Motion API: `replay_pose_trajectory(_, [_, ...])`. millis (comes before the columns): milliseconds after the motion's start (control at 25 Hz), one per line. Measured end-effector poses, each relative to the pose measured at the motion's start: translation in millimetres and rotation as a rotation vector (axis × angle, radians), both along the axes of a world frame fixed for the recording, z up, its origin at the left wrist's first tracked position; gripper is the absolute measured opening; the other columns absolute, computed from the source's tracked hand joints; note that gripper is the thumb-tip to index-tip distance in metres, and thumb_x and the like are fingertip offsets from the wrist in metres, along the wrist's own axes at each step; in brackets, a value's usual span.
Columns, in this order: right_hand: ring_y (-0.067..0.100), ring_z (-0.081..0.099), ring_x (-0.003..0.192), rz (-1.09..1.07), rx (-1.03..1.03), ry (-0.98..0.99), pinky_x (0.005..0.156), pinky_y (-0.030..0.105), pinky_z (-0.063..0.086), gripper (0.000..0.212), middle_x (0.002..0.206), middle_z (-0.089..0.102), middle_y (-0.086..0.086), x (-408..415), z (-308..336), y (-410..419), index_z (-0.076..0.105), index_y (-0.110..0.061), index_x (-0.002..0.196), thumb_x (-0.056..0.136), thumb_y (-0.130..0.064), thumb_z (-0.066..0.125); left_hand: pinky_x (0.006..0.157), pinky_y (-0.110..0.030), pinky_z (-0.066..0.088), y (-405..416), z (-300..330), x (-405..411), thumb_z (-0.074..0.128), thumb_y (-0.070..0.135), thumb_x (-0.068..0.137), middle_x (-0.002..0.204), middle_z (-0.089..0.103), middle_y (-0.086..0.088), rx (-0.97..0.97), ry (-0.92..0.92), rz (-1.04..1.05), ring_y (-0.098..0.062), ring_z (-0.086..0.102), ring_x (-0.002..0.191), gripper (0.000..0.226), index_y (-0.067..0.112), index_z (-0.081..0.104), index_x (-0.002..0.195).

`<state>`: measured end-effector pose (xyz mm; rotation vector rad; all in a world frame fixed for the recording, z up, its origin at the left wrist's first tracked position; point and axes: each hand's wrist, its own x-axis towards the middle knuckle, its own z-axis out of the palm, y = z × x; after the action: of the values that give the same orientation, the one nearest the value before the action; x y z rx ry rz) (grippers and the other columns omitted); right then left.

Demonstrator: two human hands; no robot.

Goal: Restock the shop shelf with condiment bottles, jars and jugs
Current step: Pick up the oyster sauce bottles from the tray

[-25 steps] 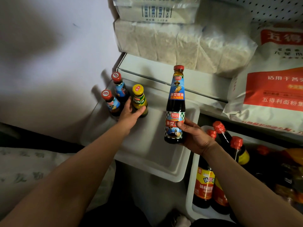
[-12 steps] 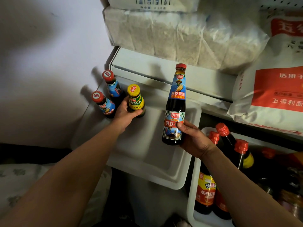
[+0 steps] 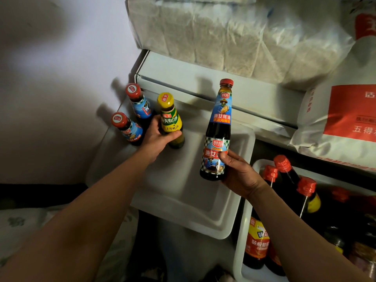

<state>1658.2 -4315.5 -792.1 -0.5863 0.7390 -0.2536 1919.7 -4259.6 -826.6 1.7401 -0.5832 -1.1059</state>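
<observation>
Setting: small shop, stock shelving. Evidence: white shelf trays [image 3: 205,226] holding labelled sauce bottles [image 3: 257,237], sealed bulk noodle packs [image 3: 223,35] and a printed flour sack [image 3: 343,110] stacked on the shelf above.

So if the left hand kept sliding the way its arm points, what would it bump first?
Probably the two red-capped bottles: the left hand, gripping the yellow-capped bottle, points up-left, where the farther red-capped bottle and nearer red-capped bottle stand. Behind them is the wall. Depth is unclear.
</observation>
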Motion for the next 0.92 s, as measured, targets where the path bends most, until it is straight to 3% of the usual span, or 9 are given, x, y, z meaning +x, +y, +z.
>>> replay_pose_trajectory(160, [0.036,0.063,0.115,-0.01,0.006,0.03,0.095,0.045,0.054,0.093,0.128,0.062,0.02,-0.3,4.8,-0.1,0.05,-0.004,0.142,0.065,-0.037,0.091,0.103,-0.041,0.047,8.3,9.2,-9.6,0.09,0.053,0.051,0.122,0.065,0.008,0.074,0.053,-0.021,-0.012,0.061,0.115,0.078,0.041,0.053,0.119])
replay_pose_trajectory(360, [0.036,0.062,0.117,-0.078,0.098,0.073,0.1,0.048,0.052,0.097,0.128,0.062,0.021,-11.9,54.8,27.0,0.05,-0.004,0.142,0.062,-0.039,0.093,0.096,-0.048,0.052,36.8,76.5,-45.1,0.083,0.029,0.069,0.112,0.072,0.007,0.061,0.337,0.018,-0.016,0.068,0.106,0.057,0.026,0.058,0.12])
replay_pose_trajectory(600, [0.039,0.061,0.12,-0.064,0.208,0.127,0.092,0.051,0.053,0.092,0.133,0.061,0.022,-41.9,196.8,75.0,0.051,-0.009,0.142,0.064,-0.037,0.092,0.092,-0.047,0.053,71.0,225.2,-76.6,0.083,0.031,0.071,0.112,0.072,-0.003,0.121,0.461,0.027,-0.023,0.069,0.104,0.061,0.015,0.055,0.123])
replay_pose_trajectory(920, [0.038,0.062,0.117,-0.056,0.159,0.032,0.09,0.052,0.052,0.086,0.129,0.061,0.021,-69.0,454.7,104.8,0.05,-0.006,0.142,0.07,-0.033,0.09,0.091,-0.044,0.053,86.1,494.5,-96.4,0.075,0.033,0.075,0.117,0.07,-0.003,0.049,0.443,-0.026,-0.024,0.067,0.11,0.054,0.02,0.057,0.125])
